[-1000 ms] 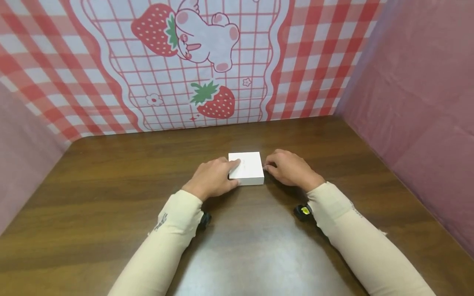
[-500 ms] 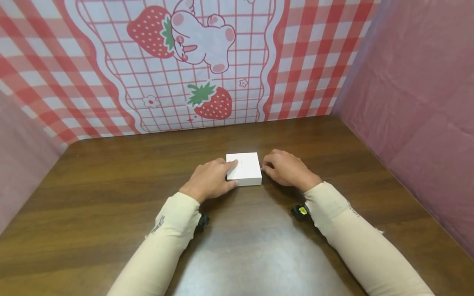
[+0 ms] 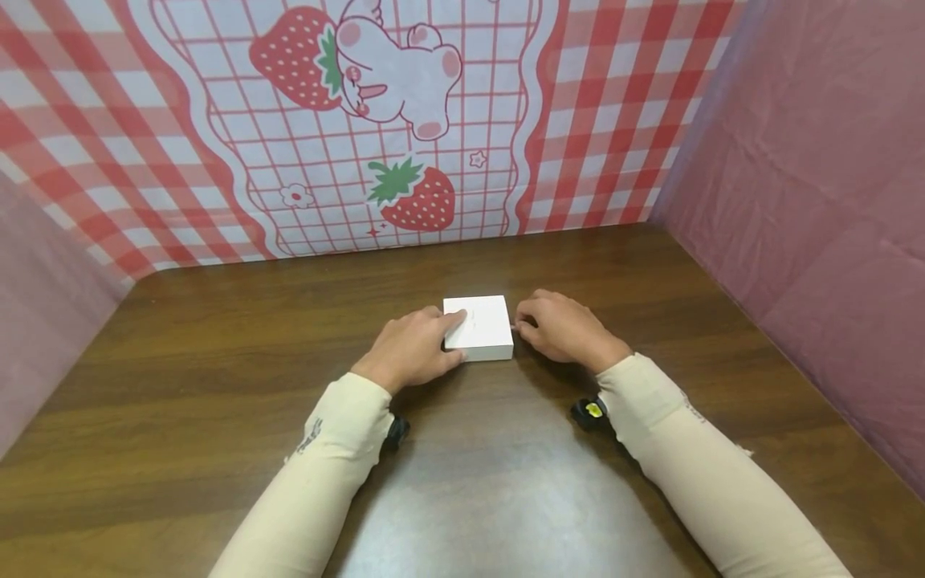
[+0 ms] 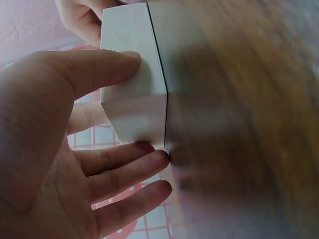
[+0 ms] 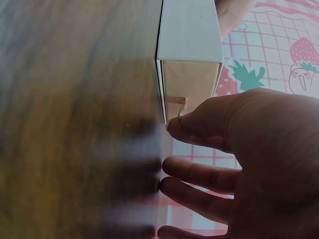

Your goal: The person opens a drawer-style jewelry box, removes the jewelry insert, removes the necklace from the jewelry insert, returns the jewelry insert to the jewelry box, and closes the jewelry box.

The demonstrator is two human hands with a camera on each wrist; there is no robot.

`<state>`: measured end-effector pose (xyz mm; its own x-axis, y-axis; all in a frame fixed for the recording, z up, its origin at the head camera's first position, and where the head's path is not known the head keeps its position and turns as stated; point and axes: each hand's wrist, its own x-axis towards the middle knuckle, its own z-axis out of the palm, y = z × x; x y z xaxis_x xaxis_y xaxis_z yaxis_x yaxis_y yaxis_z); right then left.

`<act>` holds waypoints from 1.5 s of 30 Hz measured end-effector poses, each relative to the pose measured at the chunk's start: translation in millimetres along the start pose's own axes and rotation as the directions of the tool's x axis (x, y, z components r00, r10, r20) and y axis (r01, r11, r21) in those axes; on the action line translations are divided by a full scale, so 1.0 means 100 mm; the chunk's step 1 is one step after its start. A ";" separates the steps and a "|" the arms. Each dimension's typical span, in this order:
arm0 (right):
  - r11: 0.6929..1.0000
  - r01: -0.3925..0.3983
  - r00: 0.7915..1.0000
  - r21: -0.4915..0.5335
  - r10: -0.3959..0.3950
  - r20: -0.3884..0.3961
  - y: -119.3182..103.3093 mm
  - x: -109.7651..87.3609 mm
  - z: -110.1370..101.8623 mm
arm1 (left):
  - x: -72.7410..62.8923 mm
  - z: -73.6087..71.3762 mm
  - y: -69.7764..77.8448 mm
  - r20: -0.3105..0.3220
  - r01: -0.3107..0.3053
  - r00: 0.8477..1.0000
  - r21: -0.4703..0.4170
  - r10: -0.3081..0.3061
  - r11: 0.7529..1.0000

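A small white drawer-style box (image 3: 487, 323) lies flat on the wooden table, between the two hands. My left hand (image 3: 413, 348) grips its left end. In the left wrist view the thumb lies along the box's near side, the index finger goes over the upper face, and the other fingers spread beside the end. On the right, my right hand (image 3: 567, 329) pinches a short ribbon pull tab (image 5: 183, 106) that comes out of a slot in the box's end face (image 5: 187, 82). The remaining fingers of that hand curve loosely, their tips at the tabletop.
The brown wooden table (image 3: 217, 401) runs back to a red-and-white checked cloth (image 3: 614, 120) printed with strawberries. Pink fabric (image 3: 817, 201) borders the right side, with more at the left. Dark wrist-worn devices (image 3: 588, 413) stick out under the cream sleeves.
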<state>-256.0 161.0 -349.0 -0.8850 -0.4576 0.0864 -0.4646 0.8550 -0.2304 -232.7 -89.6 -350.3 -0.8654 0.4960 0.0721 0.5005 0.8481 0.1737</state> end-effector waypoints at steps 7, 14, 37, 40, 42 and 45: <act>1.000 0.000 1.000 0.004 0.000 -0.004 -0.01 -0.01 -0.01 | -0.01 -0.01 0.01 0.000 0.003 1.000 -0.001 -0.003 1.000; 1.000 -0.013 1.000 0.001 0.013 0.000 -0.01 -0.01 0.00 | -0.01 0.00 0.00 -0.006 0.002 1.000 0.012 -0.002 1.000; 0.999 -0.035 0.999 -0.004 0.035 -0.017 0.00 0.00 -0.01 | -0.02 0.00 -0.01 -0.007 -0.011 1.000 -0.084 0.010 0.996; 0.999 -0.032 0.999 -0.001 0.032 -0.023 0.00 -0.01 -0.01 | -0.02 0.00 0.00 -0.004 -0.009 1.000 -0.094 0.009 0.996; 1.000 -0.030 0.999 -0.001 0.030 -0.029 0.00 -0.01 -0.01 | -0.01 0.00 0.00 -0.004 -0.012 1.000 -0.095 0.011 0.995; 1.000 -0.027 0.999 0.000 0.027 -0.031 0.00 -0.02 -0.02 | -0.01 0.01 -0.01 -0.006 -0.018 1.000 -0.089 0.018 0.996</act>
<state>-254.3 162.7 -347.7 -0.8979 -0.4262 0.1104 -0.4402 0.8671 -0.2329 -232.5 -90.3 -351.6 -0.8566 0.5096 0.0811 0.5118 0.8191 0.2591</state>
